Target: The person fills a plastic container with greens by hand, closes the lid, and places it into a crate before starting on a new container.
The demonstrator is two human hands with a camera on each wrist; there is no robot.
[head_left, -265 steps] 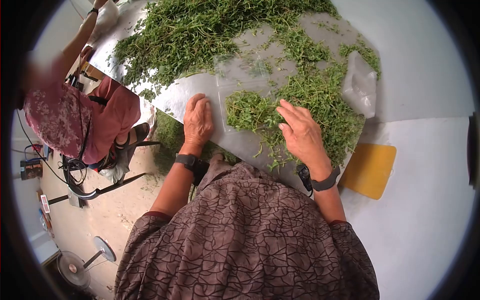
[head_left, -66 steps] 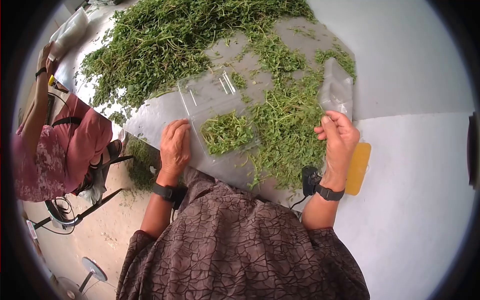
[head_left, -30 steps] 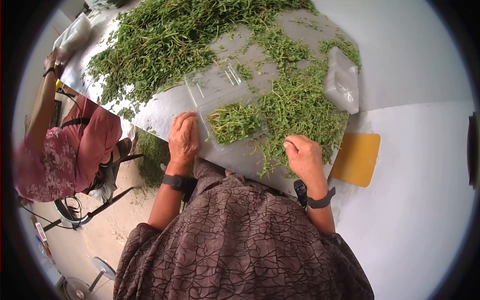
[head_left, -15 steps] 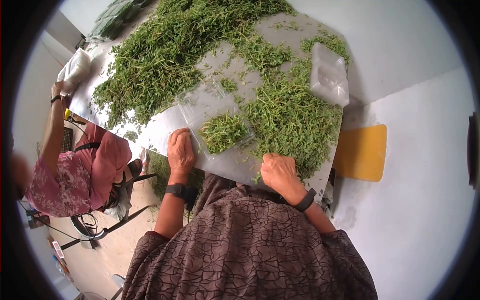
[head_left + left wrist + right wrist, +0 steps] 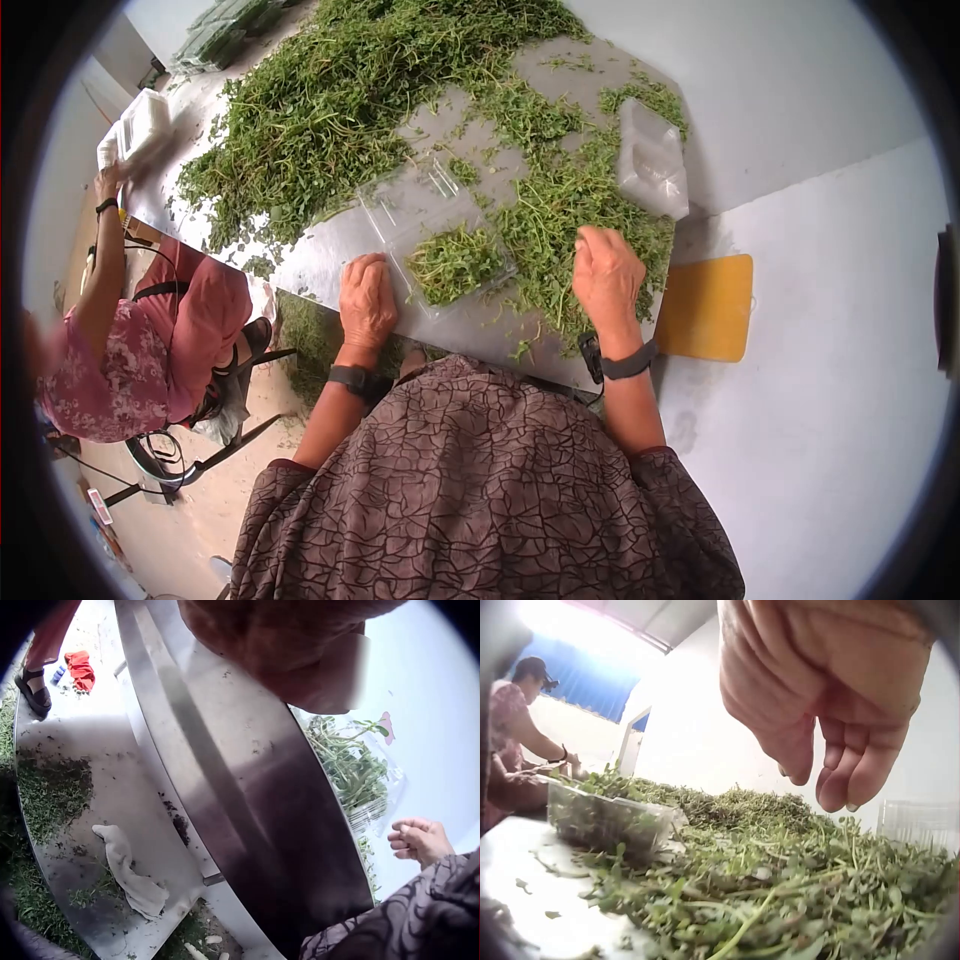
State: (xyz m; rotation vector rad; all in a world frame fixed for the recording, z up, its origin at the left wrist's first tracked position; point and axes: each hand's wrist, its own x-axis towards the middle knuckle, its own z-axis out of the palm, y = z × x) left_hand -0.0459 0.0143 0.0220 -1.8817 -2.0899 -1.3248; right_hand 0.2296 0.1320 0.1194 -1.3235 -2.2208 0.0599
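A hinged clear plastic box [image 5: 408,205] lies unfolded on the metal table, its lid half toward the back. Leafy green stems [image 5: 455,265] fill its near half and rise above the rim in the right wrist view. My left hand [image 5: 367,302] rests on the table just left of the box, fingers together and slightly bent. Over the loose greens to the right hovers my right hand [image 5: 609,275]. The right wrist view shows its fingers [image 5: 866,761] hanging loosely bent, with nothing between them and the thumb.
A large heap of greens [image 5: 320,110] covers the back of the table [image 5: 320,265]. Empty clear boxes [image 5: 652,165] stand at the right edge, beside a yellow board [image 5: 705,310]. At left sits another person [image 5: 130,360], a hand by stacked white boxes [image 5: 145,120].
My right hand has swung away from the table's front edge, back over the loose greens. My left hand stays beside the box. Earlier, the right hand pinched toward the clear boxes at right.
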